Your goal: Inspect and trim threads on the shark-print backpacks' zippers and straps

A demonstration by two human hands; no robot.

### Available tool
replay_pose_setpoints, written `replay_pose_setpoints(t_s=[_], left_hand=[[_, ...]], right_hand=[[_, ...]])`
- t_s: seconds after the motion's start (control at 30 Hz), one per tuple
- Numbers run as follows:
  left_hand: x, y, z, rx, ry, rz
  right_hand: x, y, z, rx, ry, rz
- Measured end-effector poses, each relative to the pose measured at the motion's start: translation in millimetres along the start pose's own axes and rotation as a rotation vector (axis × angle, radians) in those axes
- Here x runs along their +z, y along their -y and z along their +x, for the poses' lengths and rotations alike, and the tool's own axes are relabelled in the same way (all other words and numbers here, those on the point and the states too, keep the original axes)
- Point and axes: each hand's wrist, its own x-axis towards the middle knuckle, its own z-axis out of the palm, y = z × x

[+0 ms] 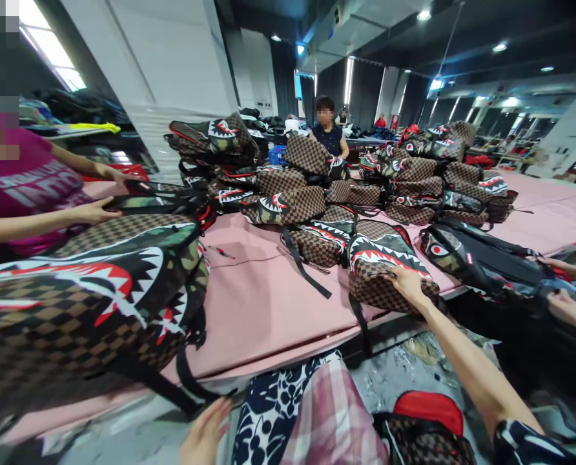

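Bag [372, 274] lies at pink table's [263, 310] near edge, probably for easy reach. Right hand [407, 285] grasps its checkered side, likely steadying it. Left hand [205, 434] blurred near strap [164, 389]; can't tell if gripping.

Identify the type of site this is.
Probably a bag factory's finishing or packing floor: near-identical checkered shark-print backpacks piled on a long pink-covered table, several people handling them, and more worktables receding behind.

Left of the frame, you see a magenta shirt [36, 194] with pale lettering; "INTO" reads clearly, the line above only partly.
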Motion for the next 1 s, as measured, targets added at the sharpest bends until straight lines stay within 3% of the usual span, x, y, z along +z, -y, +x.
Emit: replay_pose_setpoints(t_s=[0.03, 0.13, 0.2, 0.27, 0.33, 0.37, 0.5, 0.6, 0.73, 0.83, 0.9, 0.97, 1.0], left_hand=[[21.9, -9.4, -7.6, 0.04, 0.025, 0.042], [87.7, -40.6, -29.8, 0.162, 0.25, 0.045], [119.9, -54.0, -41.5, 0.095, 0.39, -0.118], [134.9, -59.8, -52.0, -0.129, 0.562, -0.213], [133.6, -62.7, -63.8, -0.304, 0.674, -0.228], [129.2, -64.7, -70.8, -0.324, 0.713, -0.216], [116.4, -81.5, -104.7, -0.155, 0.865, -0.183], [129.8, -103.4, -126.7, -0.153, 0.921, -0.267], [163.1, -139.5, -137.0, -0.207, 0.836, -0.424], [180.3, -165.5, -133.0, -0.23, 0.785, -0.476], [185.7, -179.4, -127.6, -0.232, 0.764, -0.479], [188.0, -188.8, -121.6, -0.243, 0.744, -0.477], [188.7, -191.7, -118.7, -0.25, 0.737, -0.481]], right_hand=[[-1.9, 12.2, -12.3, -0.037, 0.007, -0.002], [-18.0, 56.4, -59.6, -0.18, -0.009, 0.015], [-40.3, 84.8, -91.6, -0.317, -0.102, 0.066], [-69.5, 105.2, -114.4, -0.426, -0.198, 0.144], [-99.3, 114.1, -123.1, -0.48, -0.226, 0.219], [-112.5, 114.3, -122.1, -0.498, -0.223, 0.251], [-149.3, 100.7, -91.4, -0.555, -0.17, 0.354], [-166.4, 93.0, -59.8, -0.52, -0.183, 0.364], [-188.8, 76.2, -42.0, -0.338, -0.469, 0.346], [-197.9, 39.4, -61.8, -0.097, -0.729, 0.426], [-189.9, 10.7, -87.7, 0.113, -0.857, 0.519], [-168.4, -10.1, -113.5, 0.293, -0.876, 0.646], [-154.6, -15.4, -123.6, 0.35, -0.824, 0.719]])
